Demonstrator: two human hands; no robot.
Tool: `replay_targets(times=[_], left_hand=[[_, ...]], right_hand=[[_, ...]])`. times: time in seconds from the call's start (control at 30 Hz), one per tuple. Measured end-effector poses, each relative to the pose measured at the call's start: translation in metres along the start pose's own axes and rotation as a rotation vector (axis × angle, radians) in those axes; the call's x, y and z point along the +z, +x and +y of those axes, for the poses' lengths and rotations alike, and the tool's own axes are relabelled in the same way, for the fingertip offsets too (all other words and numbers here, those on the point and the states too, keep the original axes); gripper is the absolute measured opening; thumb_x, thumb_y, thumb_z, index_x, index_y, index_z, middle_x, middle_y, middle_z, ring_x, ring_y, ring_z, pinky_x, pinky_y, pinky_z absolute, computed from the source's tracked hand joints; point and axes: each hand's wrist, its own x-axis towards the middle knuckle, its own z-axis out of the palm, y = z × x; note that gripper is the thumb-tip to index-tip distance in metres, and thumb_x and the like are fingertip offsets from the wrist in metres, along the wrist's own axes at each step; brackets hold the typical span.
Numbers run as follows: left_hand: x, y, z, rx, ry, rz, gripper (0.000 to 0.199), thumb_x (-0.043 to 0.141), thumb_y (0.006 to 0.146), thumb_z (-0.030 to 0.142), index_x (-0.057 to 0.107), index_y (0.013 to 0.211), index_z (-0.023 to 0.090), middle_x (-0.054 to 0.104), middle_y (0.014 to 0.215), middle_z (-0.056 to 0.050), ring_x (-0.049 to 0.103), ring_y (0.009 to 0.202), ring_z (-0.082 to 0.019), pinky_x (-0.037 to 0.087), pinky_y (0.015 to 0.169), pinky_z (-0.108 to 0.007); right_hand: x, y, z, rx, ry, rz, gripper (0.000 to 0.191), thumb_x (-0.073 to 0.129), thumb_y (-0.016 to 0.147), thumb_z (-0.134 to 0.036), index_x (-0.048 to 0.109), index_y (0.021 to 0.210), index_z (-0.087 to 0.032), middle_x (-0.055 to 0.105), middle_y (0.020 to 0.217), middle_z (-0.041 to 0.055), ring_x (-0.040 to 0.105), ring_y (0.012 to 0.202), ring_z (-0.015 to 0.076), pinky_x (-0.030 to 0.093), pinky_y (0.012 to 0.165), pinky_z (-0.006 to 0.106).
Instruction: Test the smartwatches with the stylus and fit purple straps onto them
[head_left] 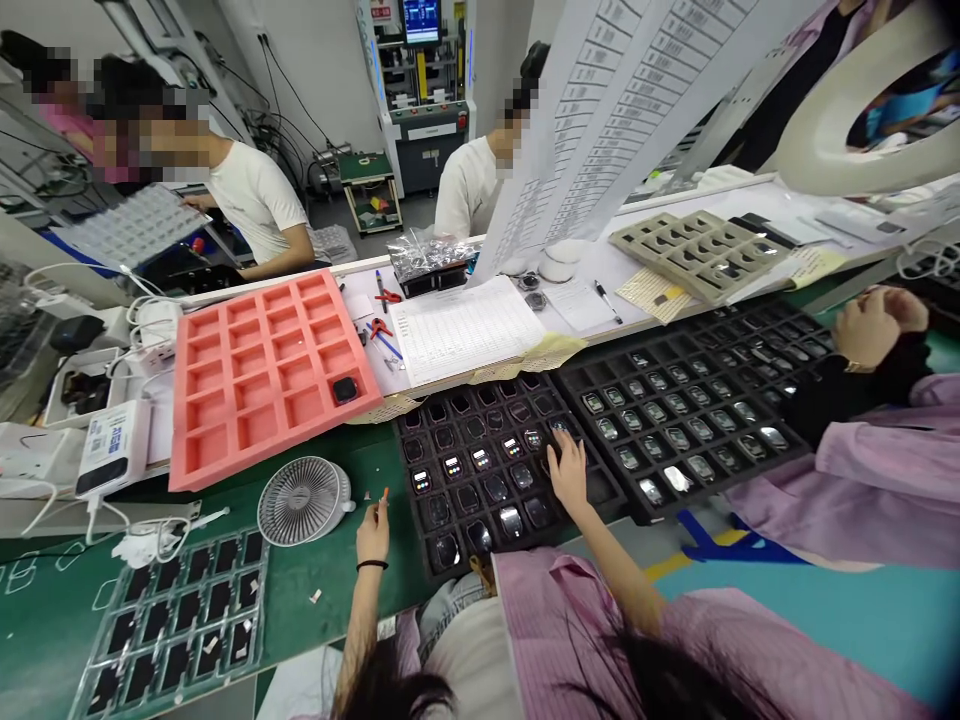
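My left hand point(373, 535) rests over the green bench beside the black tray, its fingers pinched around a small orange-tipped thing point(385, 494); the rest of that thing is hidden. My right hand point(569, 472) reaches over the black foam tray point(414, 520), palm down with fingers apart. Its fingertips are at a smartwatch point(559, 427) in the tray's right part; I cannot make out a grip on it. Several watches fill the tray's pockets, and a row of them has lit screens, such as the lit watch point(451, 466).
A second black tray point(645, 508) of watches adjoins on the right, near a co-worker's hands point(874, 325). A pink foam tray point(225, 455) holds one watch. A small fan point(304, 500) and a clear tray point(180, 610) stand left. Papers point(469, 330) lie on the shelf; printed sheets point(600, 110) hang above.
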Motion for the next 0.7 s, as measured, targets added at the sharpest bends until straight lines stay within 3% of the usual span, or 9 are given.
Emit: replay_targets(times=[0.17, 0.27, 0.43, 0.57, 0.7], left_hand=[[-0.002, -0.003, 0.003, 0.019, -0.014, -0.015, 0.035, 0.033, 0.092, 0.042, 0.06, 0.086, 0.021, 0.063, 0.063, -0.003, 0.065, 0.067, -0.024, 0.042, 0.06, -0.027], [-0.001, -0.004, 0.004, 0.024, -0.015, -0.028, 0.033, 0.033, 0.092, 0.041, 0.059, 0.085, 0.021, 0.063, 0.064, -0.003, 0.065, 0.068, -0.023, 0.042, 0.06, -0.027], [0.002, -0.006, 0.002, 0.033, -0.022, -0.046, 0.035, 0.032, 0.093, 0.042, 0.058, 0.081, 0.022, 0.063, 0.064, -0.003, 0.065, 0.068, -0.024, 0.042, 0.059, -0.028], [0.004, -0.006, 0.004, 0.03, -0.037, -0.047, 0.034, 0.032, 0.093, 0.041, 0.059, 0.083, 0.022, 0.064, 0.066, -0.003, 0.065, 0.068, -0.024, 0.043, 0.059, -0.028], [0.002, -0.007, 0.011, 0.032, -0.071, -0.047, 0.033, 0.033, 0.093, 0.039, 0.059, 0.086, 0.021, 0.061, 0.062, -0.002, 0.064, 0.066, -0.023, 0.042, 0.06, -0.028]], right_hand=[[0.004, 0.026, 0.014, 0.074, -0.024, -0.05, 0.057, 0.021, 0.096, -0.042, 0.029, 0.143, -0.01, 0.049, 0.14, 0.0176, 0.028, 0.14, 0.028, 0.018, 0.112, 0.057], [0.003, 0.019, 0.02, 0.062, -0.055, -0.049, 0.056, 0.021, 0.096, -0.042, 0.035, 0.14, -0.01, 0.05, 0.138, 0.0177, 0.031, 0.138, 0.0291, 0.018, 0.112, 0.056], [-0.006, 0.001, 0.021, 0.066, -0.057, 0.057, 0.051, 0.024, 0.096, -0.039, 0.04, 0.135, -0.01, 0.058, 0.129, 0.0178, 0.038, 0.133, 0.0276, 0.021, 0.111, 0.054], [-0.007, 0.018, 0.005, 0.032, -0.007, 0.049, 0.049, 0.026, 0.096, -0.038, 0.042, 0.135, -0.013, 0.054, 0.131, 0.0174, 0.038, 0.131, 0.0289, 0.026, 0.108, 0.055], [0.014, 0.06, -0.029, 0.034, 0.1, -0.081, 0.044, 0.029, 0.094, -0.038, 0.056, 0.121, -0.016, 0.058, 0.119, 0.017, 0.049, 0.114, 0.0304, 0.036, 0.097, 0.05]])
